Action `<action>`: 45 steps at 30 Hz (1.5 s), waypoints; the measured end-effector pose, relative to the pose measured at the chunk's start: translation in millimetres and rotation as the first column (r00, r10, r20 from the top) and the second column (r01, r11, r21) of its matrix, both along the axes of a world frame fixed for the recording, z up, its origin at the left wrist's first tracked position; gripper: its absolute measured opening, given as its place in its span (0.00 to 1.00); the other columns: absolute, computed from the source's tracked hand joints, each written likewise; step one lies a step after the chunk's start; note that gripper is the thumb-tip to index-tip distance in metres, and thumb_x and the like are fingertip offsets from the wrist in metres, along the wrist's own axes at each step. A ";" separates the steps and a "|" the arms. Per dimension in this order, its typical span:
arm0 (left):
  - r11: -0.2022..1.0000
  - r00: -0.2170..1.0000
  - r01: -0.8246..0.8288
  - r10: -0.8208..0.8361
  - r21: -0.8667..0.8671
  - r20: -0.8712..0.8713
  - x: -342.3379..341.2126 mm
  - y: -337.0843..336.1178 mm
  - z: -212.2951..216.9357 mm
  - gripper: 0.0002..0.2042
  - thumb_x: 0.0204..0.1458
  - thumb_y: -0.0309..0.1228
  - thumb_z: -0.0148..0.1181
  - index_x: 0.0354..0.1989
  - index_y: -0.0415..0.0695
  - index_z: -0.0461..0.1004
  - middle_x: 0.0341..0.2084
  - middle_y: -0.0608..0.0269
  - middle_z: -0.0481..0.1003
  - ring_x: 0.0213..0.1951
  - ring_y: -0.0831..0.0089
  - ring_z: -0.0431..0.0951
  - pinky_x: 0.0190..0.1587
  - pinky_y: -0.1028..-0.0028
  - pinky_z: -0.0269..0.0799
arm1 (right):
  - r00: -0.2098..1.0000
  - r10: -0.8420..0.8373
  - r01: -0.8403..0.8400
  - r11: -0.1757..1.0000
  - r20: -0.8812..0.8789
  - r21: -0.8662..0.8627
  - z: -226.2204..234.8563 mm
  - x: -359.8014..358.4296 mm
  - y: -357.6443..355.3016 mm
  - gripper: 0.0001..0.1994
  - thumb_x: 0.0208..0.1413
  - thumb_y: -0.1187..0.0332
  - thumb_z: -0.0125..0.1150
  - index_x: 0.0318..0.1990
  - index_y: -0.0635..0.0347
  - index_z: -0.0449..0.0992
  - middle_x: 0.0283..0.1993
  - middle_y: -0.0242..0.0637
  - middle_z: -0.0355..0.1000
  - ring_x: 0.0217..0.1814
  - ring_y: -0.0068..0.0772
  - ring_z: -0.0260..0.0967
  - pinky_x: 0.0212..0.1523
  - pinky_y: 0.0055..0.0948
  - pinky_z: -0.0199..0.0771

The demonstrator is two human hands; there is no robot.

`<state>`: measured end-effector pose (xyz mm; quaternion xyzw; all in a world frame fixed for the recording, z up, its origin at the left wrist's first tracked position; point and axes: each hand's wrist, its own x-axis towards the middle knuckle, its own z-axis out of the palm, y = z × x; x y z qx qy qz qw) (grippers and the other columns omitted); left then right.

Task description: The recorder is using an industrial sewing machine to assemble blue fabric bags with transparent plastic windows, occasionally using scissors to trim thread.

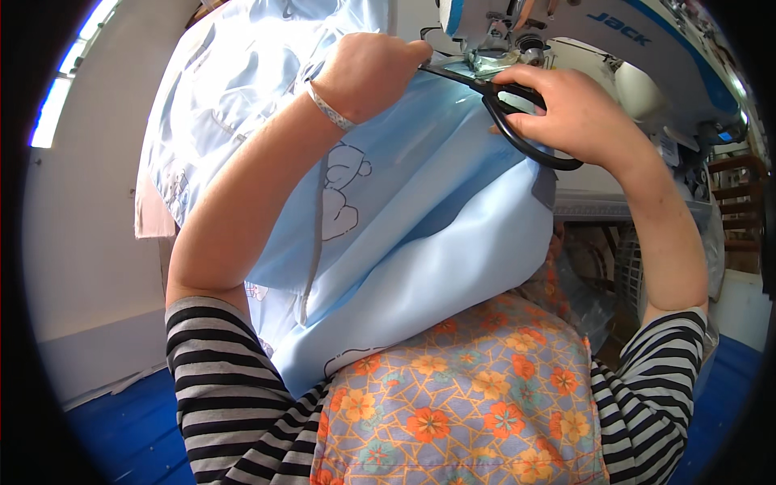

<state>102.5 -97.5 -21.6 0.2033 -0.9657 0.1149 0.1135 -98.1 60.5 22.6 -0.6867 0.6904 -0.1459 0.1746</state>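
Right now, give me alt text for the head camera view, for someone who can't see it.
A person's right hand holds black scissors by the handles over light-blue fabric, with the left hand by the blade tips, near a sewing machine. A floral apron and striped sleeves show below.

A: Legible markings?
B: One: a short word in slanted blue letters [619,29], on the white sewing machine [675,58], upper right of the frame.
A: Others?
B: A small pale label [668,148], right of the frame; unreadable.
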 end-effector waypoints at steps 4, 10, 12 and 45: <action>1.000 1.000 0.003 -0.002 -0.023 0.023 1.4 3.8 0.0 0.07 0.50 0.25 0.55 0.37 0.46 0.75 0.20 0.57 0.77 0.26 0.59 0.81 0.28 0.65 0.76 | 0.999 0.034 -0.034 0.999 -0.018 0.034 -1.2 3.9 -3.9 0.20 0.49 0.64 0.60 0.51 0.56 0.75 0.36 0.43 0.78 0.35 0.36 0.76 0.39 0.28 0.72; 0.997 0.998 0.063 -0.064 -0.035 -0.009 1.2 2.8 -4.7 0.07 0.49 0.26 0.56 0.37 0.45 0.75 0.19 0.58 0.76 0.25 0.59 0.80 0.27 0.65 0.75 | 0.988 0.062 -0.080 0.989 0.140 0.128 -3.1 -3.9 -11.3 0.19 0.50 0.63 0.59 0.50 0.61 0.75 0.36 0.43 0.78 0.38 0.35 0.76 0.41 0.29 0.72; 0.997 0.998 0.068 -0.069 -0.041 -0.015 1.8 3.4 -7.4 0.07 0.49 0.26 0.56 0.37 0.45 0.75 0.19 0.58 0.76 0.25 0.59 0.80 0.26 0.64 0.74 | 0.974 0.055 -0.097 0.978 0.221 0.184 0.4 -3.5 -12.0 0.19 0.51 0.62 0.59 0.50 0.62 0.75 0.36 0.44 0.78 0.38 0.35 0.75 0.42 0.30 0.72; 0.970 0.925 0.241 -0.238 -0.026 -0.298 37.4 32.1 -23.8 0.13 0.43 0.24 0.56 0.40 0.40 0.73 0.31 0.60 0.73 0.32 0.62 0.76 0.36 0.67 0.73 | 0.928 0.143 -0.179 0.981 -0.344 -0.077 -27.0 3.5 6.4 0.21 0.50 0.63 0.62 0.52 0.58 0.72 0.33 0.48 0.76 0.37 0.51 0.74 0.39 0.43 0.73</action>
